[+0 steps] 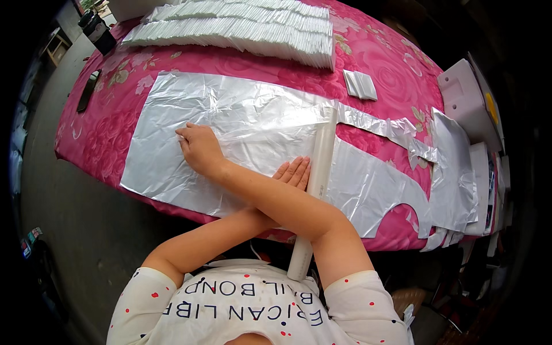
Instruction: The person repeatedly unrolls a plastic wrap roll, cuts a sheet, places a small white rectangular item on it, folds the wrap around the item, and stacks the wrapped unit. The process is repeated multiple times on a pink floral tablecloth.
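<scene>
My forearms cross over a silvery plastic sheet (172,167) laid on the table. My left hand (294,172) reaches to the right, under the other forearm, with straight fingers flat on the sheet. Its fingertips lie against a pale grey tube (321,155), which runs across the sheet toward my body. Over to the left, my right hand (200,148) is closed low above the sheet, thumb and fingers together; what they pinch is too small to make out. Beyond the tube, the silvery plastic continues as a cut-out piece with curved edges (374,187) and a narrow strip (374,122).
Rows of folded silvery packets (241,34) fill the far side of the pink floral tablecloth (109,135). One small folded bundle (360,85) lies nearer. A phone (88,91) and a dark bottle (98,31) are at left, a white foam box (468,100) at right.
</scene>
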Tool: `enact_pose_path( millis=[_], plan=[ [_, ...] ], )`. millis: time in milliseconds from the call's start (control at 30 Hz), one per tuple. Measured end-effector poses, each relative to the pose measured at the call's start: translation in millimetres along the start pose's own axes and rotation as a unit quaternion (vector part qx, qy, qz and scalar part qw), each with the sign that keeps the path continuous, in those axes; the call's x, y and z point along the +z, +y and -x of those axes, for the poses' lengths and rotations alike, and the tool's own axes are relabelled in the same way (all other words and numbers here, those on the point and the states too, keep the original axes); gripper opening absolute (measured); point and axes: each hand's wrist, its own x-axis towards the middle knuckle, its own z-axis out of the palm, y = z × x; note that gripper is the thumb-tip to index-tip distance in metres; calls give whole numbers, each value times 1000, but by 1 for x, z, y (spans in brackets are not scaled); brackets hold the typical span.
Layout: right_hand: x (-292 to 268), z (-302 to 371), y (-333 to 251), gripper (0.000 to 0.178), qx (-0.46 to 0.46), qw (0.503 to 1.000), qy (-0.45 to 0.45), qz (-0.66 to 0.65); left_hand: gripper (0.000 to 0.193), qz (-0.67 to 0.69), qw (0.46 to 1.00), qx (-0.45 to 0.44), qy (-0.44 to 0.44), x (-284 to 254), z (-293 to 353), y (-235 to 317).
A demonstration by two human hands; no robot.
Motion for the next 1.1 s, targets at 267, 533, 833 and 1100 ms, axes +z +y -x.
enact_pose_path(
  millis=[267,533,833,1100],
  plan=[
    [-36,46,-77,67,-109,988,-109,27,56,5,999,-28,-20,3,2,0],
    [-182,167,-45,40,-60,973,121,186,48,482,865,-113,84,-43,-21,-19],
    [-200,215,-8,49,15,970,27,243,52,796,447,-400,76,-25,-94,-51],
    [-144,146,-25,57,-70,943,-110,305,43,642,679,-315,168,-73,-29,-58]
  ],
)
